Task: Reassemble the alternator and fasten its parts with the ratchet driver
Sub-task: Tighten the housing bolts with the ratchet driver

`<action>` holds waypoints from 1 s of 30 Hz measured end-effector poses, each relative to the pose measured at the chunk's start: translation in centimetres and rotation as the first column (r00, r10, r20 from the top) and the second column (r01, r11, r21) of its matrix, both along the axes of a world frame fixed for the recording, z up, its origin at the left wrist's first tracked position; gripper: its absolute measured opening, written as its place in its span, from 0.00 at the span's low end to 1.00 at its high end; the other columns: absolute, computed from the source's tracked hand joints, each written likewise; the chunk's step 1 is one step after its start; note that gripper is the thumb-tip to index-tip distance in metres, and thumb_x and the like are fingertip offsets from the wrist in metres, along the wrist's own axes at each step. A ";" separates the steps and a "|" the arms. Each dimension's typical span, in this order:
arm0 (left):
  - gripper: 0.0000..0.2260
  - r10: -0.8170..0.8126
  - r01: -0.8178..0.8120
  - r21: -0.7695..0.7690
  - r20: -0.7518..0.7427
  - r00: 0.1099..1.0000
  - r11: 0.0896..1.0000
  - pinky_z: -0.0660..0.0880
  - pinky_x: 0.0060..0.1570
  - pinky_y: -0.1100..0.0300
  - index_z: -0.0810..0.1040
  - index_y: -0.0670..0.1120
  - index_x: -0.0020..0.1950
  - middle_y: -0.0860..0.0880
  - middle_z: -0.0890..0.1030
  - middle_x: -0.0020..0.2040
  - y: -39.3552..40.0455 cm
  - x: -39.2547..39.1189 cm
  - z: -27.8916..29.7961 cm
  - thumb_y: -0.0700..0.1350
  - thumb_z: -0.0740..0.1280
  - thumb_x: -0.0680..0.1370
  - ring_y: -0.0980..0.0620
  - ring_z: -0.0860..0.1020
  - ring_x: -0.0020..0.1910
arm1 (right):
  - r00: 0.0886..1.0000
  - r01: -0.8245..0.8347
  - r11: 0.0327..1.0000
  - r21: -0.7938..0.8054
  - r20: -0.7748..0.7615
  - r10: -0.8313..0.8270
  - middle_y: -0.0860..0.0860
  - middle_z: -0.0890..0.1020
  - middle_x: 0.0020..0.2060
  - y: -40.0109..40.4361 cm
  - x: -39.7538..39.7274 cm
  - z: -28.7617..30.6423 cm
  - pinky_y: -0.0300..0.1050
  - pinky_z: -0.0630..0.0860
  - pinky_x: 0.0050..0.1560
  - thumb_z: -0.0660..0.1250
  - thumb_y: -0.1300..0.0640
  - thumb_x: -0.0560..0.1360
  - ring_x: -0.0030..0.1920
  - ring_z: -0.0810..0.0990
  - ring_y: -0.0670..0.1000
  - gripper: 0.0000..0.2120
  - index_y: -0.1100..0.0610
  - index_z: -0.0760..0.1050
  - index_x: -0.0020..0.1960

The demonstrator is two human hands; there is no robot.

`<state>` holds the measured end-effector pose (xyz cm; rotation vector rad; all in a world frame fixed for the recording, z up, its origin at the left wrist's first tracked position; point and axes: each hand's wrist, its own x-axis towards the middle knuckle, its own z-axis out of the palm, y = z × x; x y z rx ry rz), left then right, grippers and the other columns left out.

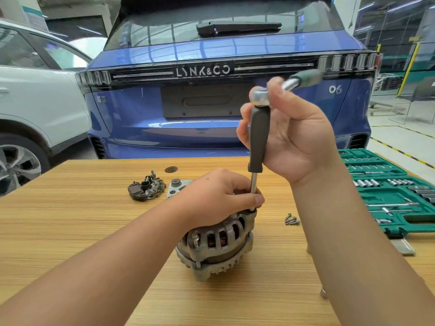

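Observation:
The grey alternator [216,245] stands on the wooden table [70,220]. My left hand [216,196] rests on its top, and its fingers pinch the lower steel shaft of the driver [259,137], which stands upright on the housing's right edge. My right hand [292,137] grips the driver's dark handle near its top, where the ratchet head sits. The ratchet's green handle [306,78] points away to the right and is blurred.
A dark rectifier plate [146,188] and a grey part [176,185] lie behind the alternator. Several loose bolts [291,220] lie to its right. An open green socket set [390,191] sits at the table's right edge. A blue car stands behind the table.

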<state>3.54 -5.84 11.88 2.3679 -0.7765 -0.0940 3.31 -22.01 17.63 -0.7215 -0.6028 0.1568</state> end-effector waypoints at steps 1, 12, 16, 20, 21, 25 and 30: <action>0.09 0.004 -0.004 0.000 0.001 1.000 1.000 0.79 0.53 0.42 0.85 0.57 0.50 0.52 0.85 0.46 0.0 0.0 0.0 0.58 0.68 0.80 0.48 0.82 0.48 | 0.996 0.068 0.997 0.024 0.051 -0.069 0.49 0.78 0.42 0.5 0.1 -0.2 0.45 0.76 0.46 0.69 0.62 0.74 0.43 0.77 0.49 0.08 0.52 0.71 0.45; 0.09 0.018 -0.019 0.023 0.026 1.000 1.000 0.78 0.47 0.55 0.85 0.58 0.49 0.59 0.84 0.44 0.1 0.4 -0.1 0.58 0.67 0.81 0.60 0.80 0.44 | 0.604 0.630 0.773 0.072 0.580 -0.546 0.50 0.83 0.54 1.6 1.3 -2.2 0.50 0.76 0.41 0.62 0.56 0.74 0.44 0.82 0.58 0.14 0.54 0.79 0.58; 0.09 0.018 -0.019 0.029 0.033 0.999 0.999 0.79 0.50 0.52 0.85 0.58 0.50 0.59 0.84 0.44 0.1 0.4 -0.1 0.59 0.67 0.81 0.59 0.81 0.44 | 0.847 0.357 0.934 0.008 0.418 -0.327 0.59 0.83 0.51 0.6 1.4 -1.4 0.47 0.73 0.40 0.68 0.41 0.72 0.36 0.78 0.56 0.27 0.58 0.77 0.63; 0.10 0.026 -0.027 0.034 0.029 0.999 0.999 0.79 0.54 0.46 0.85 0.58 0.50 0.56 0.85 0.46 0.0 0.3 0.0 0.59 0.67 0.81 0.55 0.82 0.48 | 0.903 0.285 0.952 -0.112 0.365 -0.227 0.56 0.82 0.43 0.3 1.5 -1.2 0.45 0.75 0.37 0.68 0.44 0.78 0.34 0.78 0.53 0.22 0.55 0.71 0.66; 0.09 0.029 -0.030 0.031 0.030 0.999 0.999 0.79 0.55 0.45 0.85 0.57 0.50 0.57 0.85 0.46 0.0 0.3 0.0 0.59 0.67 0.81 0.55 0.82 0.48 | 0.923 0.264 0.958 -0.116 0.320 -0.215 0.56 0.81 0.43 0.3 1.5 -1.2 0.44 0.75 0.37 0.65 0.47 0.80 0.34 0.79 0.52 0.18 0.55 0.72 0.65; 0.09 0.027 -0.028 0.025 0.014 1.000 0.999 0.80 0.54 0.45 0.85 0.57 0.51 0.54 0.86 0.46 0.0 0.1 0.0 0.59 0.68 0.80 0.52 0.83 0.48 | 0.846 0.471 0.871 -0.139 0.352 -0.401 0.49 0.79 0.35 0.4 0.3 -0.7 0.43 0.74 0.36 0.66 0.54 0.78 0.33 0.76 0.50 0.16 0.55 0.70 0.64; 0.09 0.006 -0.006 0.024 0.021 1.000 1.000 0.79 0.49 0.48 0.85 0.57 0.51 0.54 0.84 0.42 0.2 0.0 0.0 0.59 0.69 0.79 0.53 0.81 0.42 | 0.308 0.943 0.322 -0.083 0.583 -0.752 0.41 0.75 0.33 2.7 -1.0 -0.6 0.32 0.70 0.39 0.75 0.52 0.73 0.32 0.74 0.41 0.15 0.50 0.72 0.54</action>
